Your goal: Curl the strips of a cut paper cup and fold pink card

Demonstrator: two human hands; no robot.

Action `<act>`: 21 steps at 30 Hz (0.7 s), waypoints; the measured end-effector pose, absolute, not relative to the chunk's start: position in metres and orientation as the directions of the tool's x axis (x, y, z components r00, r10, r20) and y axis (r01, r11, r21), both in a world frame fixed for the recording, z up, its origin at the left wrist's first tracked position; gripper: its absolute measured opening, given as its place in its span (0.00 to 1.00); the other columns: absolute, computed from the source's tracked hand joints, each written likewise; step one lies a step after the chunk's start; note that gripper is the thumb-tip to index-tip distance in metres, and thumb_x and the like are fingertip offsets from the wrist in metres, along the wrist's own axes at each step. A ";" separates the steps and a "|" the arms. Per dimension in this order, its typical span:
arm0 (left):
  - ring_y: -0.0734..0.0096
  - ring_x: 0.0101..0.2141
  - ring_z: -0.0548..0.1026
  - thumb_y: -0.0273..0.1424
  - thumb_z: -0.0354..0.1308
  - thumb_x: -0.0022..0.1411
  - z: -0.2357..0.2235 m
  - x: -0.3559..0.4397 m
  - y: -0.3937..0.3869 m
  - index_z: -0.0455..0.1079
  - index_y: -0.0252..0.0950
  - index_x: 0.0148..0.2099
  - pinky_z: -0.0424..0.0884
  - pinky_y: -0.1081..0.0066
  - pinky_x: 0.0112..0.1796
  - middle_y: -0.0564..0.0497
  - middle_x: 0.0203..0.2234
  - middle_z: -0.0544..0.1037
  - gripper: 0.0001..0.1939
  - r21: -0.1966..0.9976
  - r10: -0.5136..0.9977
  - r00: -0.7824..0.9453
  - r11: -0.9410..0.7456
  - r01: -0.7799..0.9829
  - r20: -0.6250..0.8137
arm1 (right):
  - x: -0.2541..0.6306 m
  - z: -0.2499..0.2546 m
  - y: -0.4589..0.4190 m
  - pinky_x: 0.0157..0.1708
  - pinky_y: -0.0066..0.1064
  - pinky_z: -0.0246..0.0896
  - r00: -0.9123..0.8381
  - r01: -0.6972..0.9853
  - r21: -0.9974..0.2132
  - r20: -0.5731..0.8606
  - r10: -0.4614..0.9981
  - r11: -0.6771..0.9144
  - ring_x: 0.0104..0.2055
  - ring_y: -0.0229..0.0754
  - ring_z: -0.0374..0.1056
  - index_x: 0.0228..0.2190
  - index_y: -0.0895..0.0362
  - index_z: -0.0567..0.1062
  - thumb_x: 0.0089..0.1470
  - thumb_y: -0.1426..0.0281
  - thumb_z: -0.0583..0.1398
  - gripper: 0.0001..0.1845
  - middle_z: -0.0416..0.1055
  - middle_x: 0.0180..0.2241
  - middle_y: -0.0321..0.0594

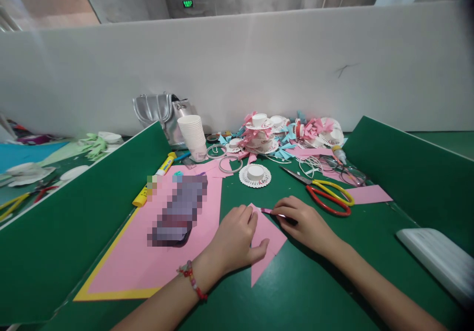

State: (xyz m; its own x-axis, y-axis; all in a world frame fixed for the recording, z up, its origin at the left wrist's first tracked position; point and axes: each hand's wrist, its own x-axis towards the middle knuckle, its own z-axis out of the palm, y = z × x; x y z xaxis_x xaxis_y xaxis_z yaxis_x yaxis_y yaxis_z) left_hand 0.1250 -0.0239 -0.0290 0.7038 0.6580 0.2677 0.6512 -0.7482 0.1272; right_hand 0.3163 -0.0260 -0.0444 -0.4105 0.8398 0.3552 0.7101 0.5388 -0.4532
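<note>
My left hand (237, 239) lies over a folded-looking pink paper piece (269, 237), fingers stretched forward and thumb spread to the right, pressing on it. At the paper's upper right edge, my right hand (301, 222) pinches a slim pinkish tool (267, 211). Its tip points left towards the paper's top corner; most of its body is hidden in the fingers, so its exact kind is unclear. Just beyond both hands sits a small white paper hat (255, 174) with a fringed brim. Scissors (328, 195) with one red and one yellow handle lie beyond my right hand.
Large pink sheets (126, 262) lie on the left under a blurred phone (181, 212), beside a yellow glue stick (153, 178). Stacked paper cups (192, 136), a silver bag (155, 109) and a pile of decorated hats (261, 141) stand behind. Green dividers (414, 173) flank the desk.
</note>
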 end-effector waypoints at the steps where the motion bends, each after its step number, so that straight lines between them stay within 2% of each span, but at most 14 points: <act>1: 0.58 0.33 0.66 0.35 0.51 0.51 -0.029 0.125 -0.024 0.66 0.27 0.39 0.67 0.59 0.34 0.39 0.32 0.71 0.17 0.125 0.659 0.705 -0.747 0.653 0.263 | 0.316 -0.045 -0.026 0.33 0.32 0.62 -0.409 0.713 -0.453 0.352 0.842 0.535 0.35 0.41 0.63 0.33 0.55 0.74 0.50 0.78 0.52 0.12 0.70 0.33 0.41; 13: 0.60 0.31 0.66 0.36 0.51 0.50 -0.027 0.125 -0.023 0.64 0.32 0.34 0.67 0.62 0.30 0.43 0.29 0.69 0.12 0.128 0.676 0.696 -0.733 0.668 0.241 | 0.319 -0.046 -0.024 0.34 0.32 0.62 -0.403 0.718 -0.457 0.342 0.849 0.525 0.35 0.41 0.63 0.30 0.55 0.74 0.50 0.78 0.53 0.11 0.70 0.32 0.40; 21: 0.59 0.32 0.67 0.36 0.51 0.50 -0.028 0.124 -0.023 0.65 0.31 0.37 0.67 0.60 0.32 0.42 0.30 0.70 0.14 0.129 0.668 0.701 -0.740 0.660 0.248 | 0.321 -0.050 -0.021 0.35 0.32 0.61 -0.393 0.696 -0.498 0.340 0.855 0.518 0.36 0.40 0.62 0.30 0.55 0.74 0.49 0.78 0.54 0.11 0.70 0.33 0.40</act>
